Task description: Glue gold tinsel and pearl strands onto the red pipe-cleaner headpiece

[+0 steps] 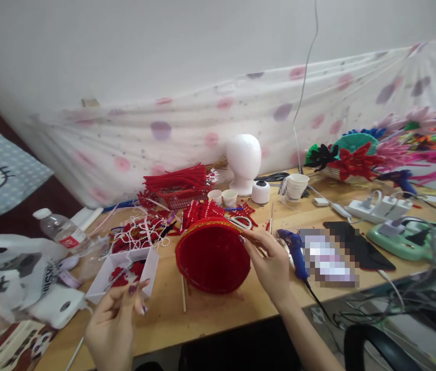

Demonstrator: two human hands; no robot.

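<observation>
Right hand (270, 263) angled inward, grip pinching red velvet piece (214, 257), left hand (113, 322) curled, its grip unclear

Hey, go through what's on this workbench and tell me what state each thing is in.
Red velvet shape: hollow side facing the wearer
Right hand: fingers at its rim
Left hand: raised, fingers bent; grip unclear
White box: open, red pieces inside
Bottle: capped, tilted
Foam head: upright, bare
Blue glue gun: lying down
White power strip: adapters plugged in
</observation>
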